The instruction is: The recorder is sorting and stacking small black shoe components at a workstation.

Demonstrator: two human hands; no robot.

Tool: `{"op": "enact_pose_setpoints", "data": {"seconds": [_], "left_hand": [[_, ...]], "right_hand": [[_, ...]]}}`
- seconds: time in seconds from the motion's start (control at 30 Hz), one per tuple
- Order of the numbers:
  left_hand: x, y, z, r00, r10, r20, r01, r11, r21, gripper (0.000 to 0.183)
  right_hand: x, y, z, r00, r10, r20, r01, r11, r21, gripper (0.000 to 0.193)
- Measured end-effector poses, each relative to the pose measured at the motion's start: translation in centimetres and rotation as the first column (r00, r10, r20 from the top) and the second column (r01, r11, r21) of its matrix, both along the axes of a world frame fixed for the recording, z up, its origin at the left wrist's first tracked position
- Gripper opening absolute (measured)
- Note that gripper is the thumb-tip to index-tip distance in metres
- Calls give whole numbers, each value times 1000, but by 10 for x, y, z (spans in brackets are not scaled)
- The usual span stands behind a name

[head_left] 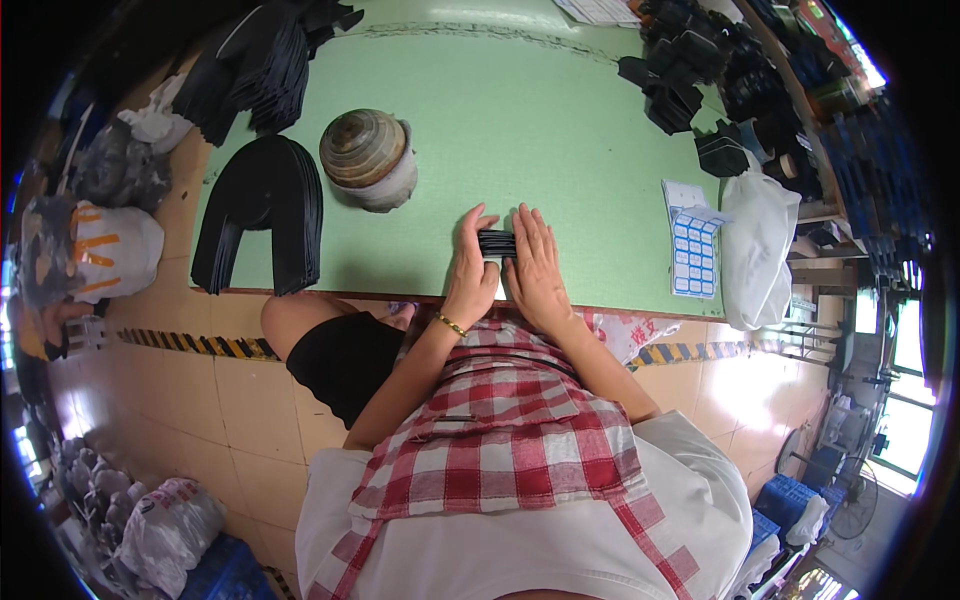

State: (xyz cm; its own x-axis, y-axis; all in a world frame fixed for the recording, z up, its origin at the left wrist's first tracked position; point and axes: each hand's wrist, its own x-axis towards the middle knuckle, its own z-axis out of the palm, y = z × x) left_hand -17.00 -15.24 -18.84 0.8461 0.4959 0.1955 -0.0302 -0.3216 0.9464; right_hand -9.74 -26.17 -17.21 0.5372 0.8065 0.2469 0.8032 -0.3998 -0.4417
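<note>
Close to the near edge of the green table (520, 110), a small stack of thin black pieces (497, 244) sits between my two hands. My left hand (474, 265) cups the stack's left end, with a yellowish bracelet on the wrist. Against the right end lies my right hand (537, 262), its fingers long and close together, partly covering the pieces. The stack's layers show as dark lines in the gap between the hands. What the pieces are made of I cannot tell.
Left of my hands lie a pile of black U-shaped pieces (265, 180) and a round, ringed brown-grey object (365, 160). More black pieces (255, 75) are stacked behind. At right are a blue-and-white label sheet (694, 250), a white plastic bag (760, 250) and black items (675, 95).
</note>
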Motion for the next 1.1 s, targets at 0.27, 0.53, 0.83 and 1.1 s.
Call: {"op": "enact_pose_setpoints", "data": {"seconds": [0.27,0.53,0.83,1.1], "left_hand": [[4,-7,-6,997,16,77,-21,997,68,83],[-8,10,-7,996,64,54,-68,995,70,59],[-11,7,-2,996,45,-77,-12,924,382,57],[-14,9,-3,996,56,-72,-18,897,441,61]], "right_hand": [[-1,5,-1,996,16,-88,-9,997,75,64],[7,5,4,977,94,-190,-47,971,236,40],[0,7,-4,1000,12,11,-13,995,97,46],[-3,6,-13,1000,-19,13,18,998,67,47]]}}
